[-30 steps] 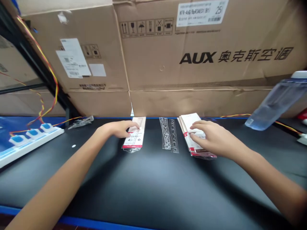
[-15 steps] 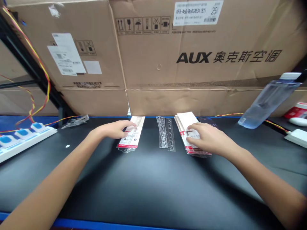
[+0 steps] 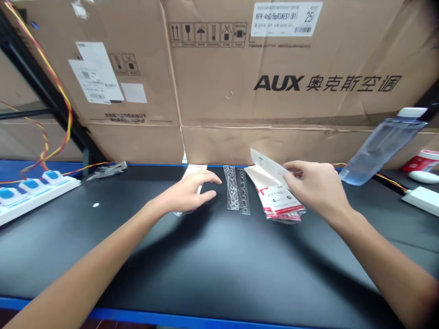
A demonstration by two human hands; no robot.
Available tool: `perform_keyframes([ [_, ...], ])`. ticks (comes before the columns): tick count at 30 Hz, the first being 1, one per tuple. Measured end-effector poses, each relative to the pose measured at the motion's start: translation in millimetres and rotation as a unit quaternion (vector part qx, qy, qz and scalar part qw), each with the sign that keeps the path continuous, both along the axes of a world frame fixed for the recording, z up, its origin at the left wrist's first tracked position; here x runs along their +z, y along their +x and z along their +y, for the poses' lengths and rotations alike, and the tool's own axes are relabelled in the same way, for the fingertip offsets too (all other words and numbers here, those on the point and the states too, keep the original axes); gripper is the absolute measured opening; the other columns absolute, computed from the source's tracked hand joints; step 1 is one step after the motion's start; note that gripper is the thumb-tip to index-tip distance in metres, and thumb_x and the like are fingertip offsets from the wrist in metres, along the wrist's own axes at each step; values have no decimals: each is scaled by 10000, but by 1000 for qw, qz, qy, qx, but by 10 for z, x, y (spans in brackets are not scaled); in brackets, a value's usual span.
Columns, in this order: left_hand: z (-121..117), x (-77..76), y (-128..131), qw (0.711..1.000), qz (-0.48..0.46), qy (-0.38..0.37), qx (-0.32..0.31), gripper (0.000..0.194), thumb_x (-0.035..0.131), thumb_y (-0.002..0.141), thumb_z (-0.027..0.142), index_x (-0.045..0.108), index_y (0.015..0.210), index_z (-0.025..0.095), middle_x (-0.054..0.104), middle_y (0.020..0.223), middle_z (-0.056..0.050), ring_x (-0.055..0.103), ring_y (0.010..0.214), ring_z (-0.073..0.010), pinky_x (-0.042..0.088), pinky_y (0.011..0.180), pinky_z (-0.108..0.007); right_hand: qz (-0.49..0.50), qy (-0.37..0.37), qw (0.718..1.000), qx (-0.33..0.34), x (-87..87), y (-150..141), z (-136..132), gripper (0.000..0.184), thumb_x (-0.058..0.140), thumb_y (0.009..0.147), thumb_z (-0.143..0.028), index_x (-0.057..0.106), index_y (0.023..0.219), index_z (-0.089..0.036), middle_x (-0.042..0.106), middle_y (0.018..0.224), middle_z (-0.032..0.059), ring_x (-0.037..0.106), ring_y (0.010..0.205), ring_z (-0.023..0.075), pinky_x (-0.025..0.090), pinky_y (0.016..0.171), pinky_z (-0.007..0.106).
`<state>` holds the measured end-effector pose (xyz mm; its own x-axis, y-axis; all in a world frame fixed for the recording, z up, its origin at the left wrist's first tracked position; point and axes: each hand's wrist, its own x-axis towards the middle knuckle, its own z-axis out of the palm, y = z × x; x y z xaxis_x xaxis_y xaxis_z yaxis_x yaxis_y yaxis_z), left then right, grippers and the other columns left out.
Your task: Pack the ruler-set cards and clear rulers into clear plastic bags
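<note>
White packet (image 3: 269, 167), tilted up over a pile of red-and-white packets (image 3: 283, 206) on the dark worktop (image 3: 219, 260), is clamped by its edge between the thumb and fingers of our right grip (image 3: 317, 185). Our left grip (image 3: 187, 192), thumb and fingers apart, partly hides a lone packet (image 3: 195, 168). Between that packet and the pile, we see clear patterned strips (image 3: 236, 188) lying flat, a cardboard box (image 3: 291, 103) marked AUX behind and a bottle (image 3: 380, 151) to our right.
</note>
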<state>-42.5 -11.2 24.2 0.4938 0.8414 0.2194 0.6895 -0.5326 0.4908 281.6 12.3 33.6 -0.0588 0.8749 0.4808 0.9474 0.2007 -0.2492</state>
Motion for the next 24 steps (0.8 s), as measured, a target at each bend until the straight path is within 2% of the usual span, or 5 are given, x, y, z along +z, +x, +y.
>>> perform_keyframes([
  [3,-66,6,135,983,-134,-124,13,396,629,932,477,645,1211,197,664,1294,-104,623,1191,-263,479,1053,-436,53,126,989,51,22,-87,-142,291,534,887,-212,763,1066,-209,795,937,87,744,831,281,550,777,379],
  [6,-154,0,288,915,-307,-263,-1,543,646,930,530,537,1343,193,665,1286,-140,660,1155,-266,539,970,-429,60,190,962,188,-47,-350,-437,287,512,926,-153,731,1101,-214,794,1030,73,751,869,246,564,825,360],
  [11,-242,-76,400,825,-442,-350,39,402,734,880,374,598,1213,195,706,1176,-107,702,994,-222,572,809,-337,47,31,892,448,-306,-717,-858,370,559,941,-154,601,1294,-256,753,1167,52,734,964,209,581,819,320],
  [16,-232,-138,346,824,-399,-397,57,279,733,792,189,640,1053,153,720,969,-69,687,805,-171,538,680,-276,94,34,917,386,-358,-694,-759,303,589,930,-178,605,1228,-227,719,1173,79,687,1045,240,565,871,383],
  [24,-209,-163,266,816,-361,-451,34,362,764,741,167,636,1079,156,737,944,-60,713,798,-175,569,669,-276,110,-96,927,346,-287,-628,-597,210,618,878,-179,655,1082,-213,687,1019,60,650,863,207,553,760,371],
])
